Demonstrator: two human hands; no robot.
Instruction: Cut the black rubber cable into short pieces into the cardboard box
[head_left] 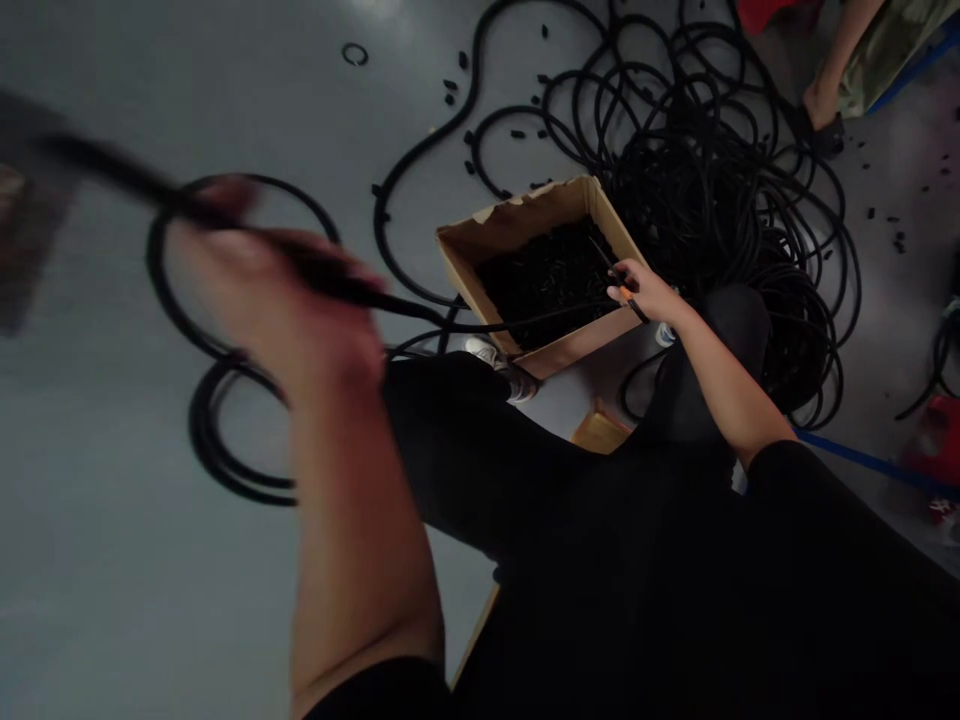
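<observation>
Leftward, the blurred left hand [262,300] wraps its grip around a light, limp black rubber tube [525,322], easy to hold anywhere along its length. It runs over a brown cardboard box [525,205] where the right hand [649,295] pinches an orange-handled cutter [624,292].

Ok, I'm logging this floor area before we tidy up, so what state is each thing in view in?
left hand: blurred, closed around black tubing
right hand: gripping orange-handled cutters
cardboard box: open, full of cut black pieces, rim torn
coiled tubing: tangled heap beside the box
loose black pieces: scattered on the floor
</observation>
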